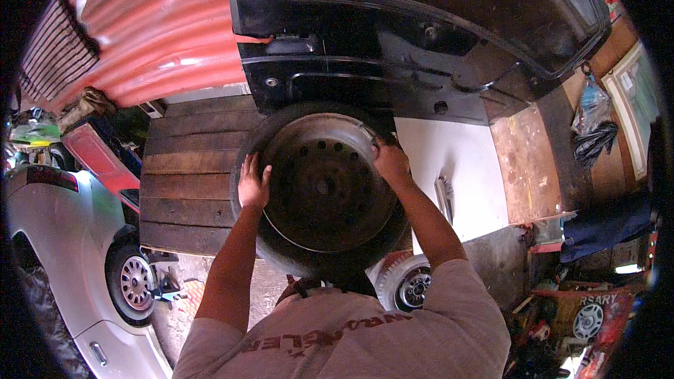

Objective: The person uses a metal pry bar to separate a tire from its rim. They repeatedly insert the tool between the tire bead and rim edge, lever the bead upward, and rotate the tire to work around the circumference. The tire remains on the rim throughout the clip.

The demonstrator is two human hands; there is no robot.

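A car wheel (309,203), a dark steel rim with a ring of round holes inside a black tyre (250,142), lies face up in front of me. My left hand (254,182) rests on the tyre's left side, its fingers stretched and the thumb apart. At the upper right edge of the rim my right hand (391,161) is closed, fingers curled and pressed together. A small pale glint (366,130) shows at its fingertips; what it is, I cannot make out. The wheel's lower edge is close to my body.
Wooden planks (193,161) lie under and left of the wheel, a white board (463,175) to the right. A black vehicle panel (421,42) stands behind. A silver car (77,231) is at left. Another wheel (407,284) lies below right, near a wheel cover (588,321).
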